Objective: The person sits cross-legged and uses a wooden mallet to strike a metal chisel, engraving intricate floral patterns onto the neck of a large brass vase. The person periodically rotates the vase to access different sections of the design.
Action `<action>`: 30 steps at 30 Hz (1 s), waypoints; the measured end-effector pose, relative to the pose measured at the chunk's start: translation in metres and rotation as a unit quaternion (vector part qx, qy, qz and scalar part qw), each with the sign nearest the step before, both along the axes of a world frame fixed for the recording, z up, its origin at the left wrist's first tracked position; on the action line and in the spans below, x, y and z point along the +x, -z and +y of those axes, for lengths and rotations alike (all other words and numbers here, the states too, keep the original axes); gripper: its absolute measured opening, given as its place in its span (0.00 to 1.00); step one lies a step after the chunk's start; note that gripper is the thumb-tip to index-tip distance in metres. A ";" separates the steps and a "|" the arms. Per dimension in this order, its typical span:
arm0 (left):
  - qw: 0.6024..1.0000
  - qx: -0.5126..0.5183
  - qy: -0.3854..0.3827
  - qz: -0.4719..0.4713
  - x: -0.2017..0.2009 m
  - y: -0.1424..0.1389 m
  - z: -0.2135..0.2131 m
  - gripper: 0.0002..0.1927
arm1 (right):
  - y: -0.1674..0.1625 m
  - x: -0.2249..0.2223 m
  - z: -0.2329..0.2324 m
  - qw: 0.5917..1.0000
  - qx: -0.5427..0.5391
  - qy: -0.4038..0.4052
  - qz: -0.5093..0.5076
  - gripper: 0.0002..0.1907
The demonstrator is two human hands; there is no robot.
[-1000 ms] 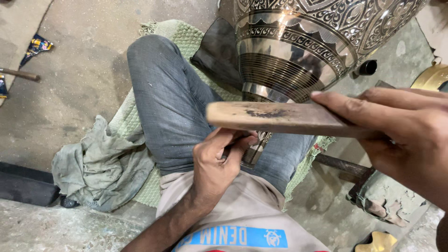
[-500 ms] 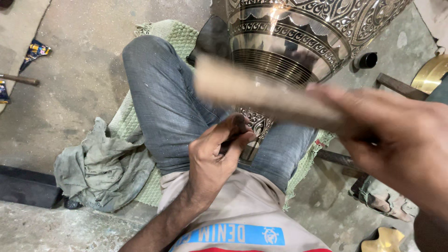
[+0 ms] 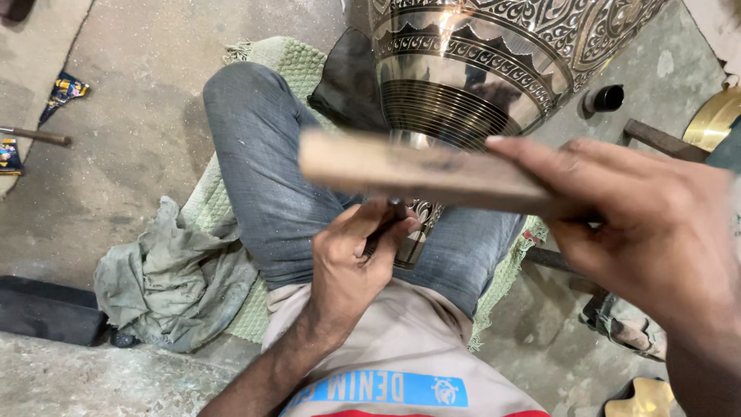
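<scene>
Right hand (image 3: 656, 239) is closed around one end of a flat wooden mallet stick (image 3: 417, 171), fingers (image 3: 571, 158) laid along its top. The stick's long axis runs roughly level, left to right across the view, and it sits just above the left hand (image 3: 351, 259). Left hand is pinched shut on a thin dark punch or chisel (image 3: 384, 228), fingers wrapped tight; the tool slants up and right toward the engraved neck of the big metal vase (image 3: 478, 69). Tip contact with the metal is hidden, so I cannot tell if it touches. The stick is directly over the punch head, with the left hand nearer the vase neck than the right. The vase lies tilted across the person's lap, between the jean-clad legs (image 3: 262, 162). A green woven mat (image 3: 278, 62) lies under the legs on a bare concrete floor (image 3: 131, 116). Grey rag (image 3: 174, 270) just beside the left thigh, small black bottle (image 3: 603, 98) near the vase body, brass dish edge (image 3: 714, 116) at far right.
</scene>
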State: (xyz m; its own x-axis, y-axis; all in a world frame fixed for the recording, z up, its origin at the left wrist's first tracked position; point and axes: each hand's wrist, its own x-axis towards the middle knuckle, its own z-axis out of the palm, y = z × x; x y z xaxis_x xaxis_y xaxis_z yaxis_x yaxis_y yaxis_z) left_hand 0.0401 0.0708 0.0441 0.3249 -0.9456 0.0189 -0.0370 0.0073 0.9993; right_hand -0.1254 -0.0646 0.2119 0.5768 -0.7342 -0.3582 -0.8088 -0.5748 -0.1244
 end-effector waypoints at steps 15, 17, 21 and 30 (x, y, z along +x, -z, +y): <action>0.985 0.003 0.085 0.153 0.046 -0.006 -0.041 0.13 | 0.080 -0.092 0.049 0.933 -0.039 0.175 -0.313 0.28; 0.982 0.022 0.169 0.083 0.063 -0.005 -0.062 0.17 | 0.117 -0.101 0.068 0.839 0.016 0.200 -0.506 0.21; 0.933 -0.017 0.359 -0.009 0.052 -0.007 -0.095 0.23 | 0.189 -0.104 0.127 0.684 -0.036 0.319 -0.655 0.27; 0.768 -0.133 0.604 -0.165 -0.009 -0.023 -0.127 0.28 | 0.216 -0.136 0.200 0.566 0.051 0.537 -0.623 0.17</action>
State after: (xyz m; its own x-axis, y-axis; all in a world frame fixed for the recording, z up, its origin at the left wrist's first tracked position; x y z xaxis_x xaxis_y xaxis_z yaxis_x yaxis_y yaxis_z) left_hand 0.0311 -0.0562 0.0667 -0.8509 -0.5018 0.1557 -0.0946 0.4379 0.8940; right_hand -0.2619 0.1359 -0.0038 -0.3318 -0.9130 -0.2374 0.0682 0.2278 -0.9713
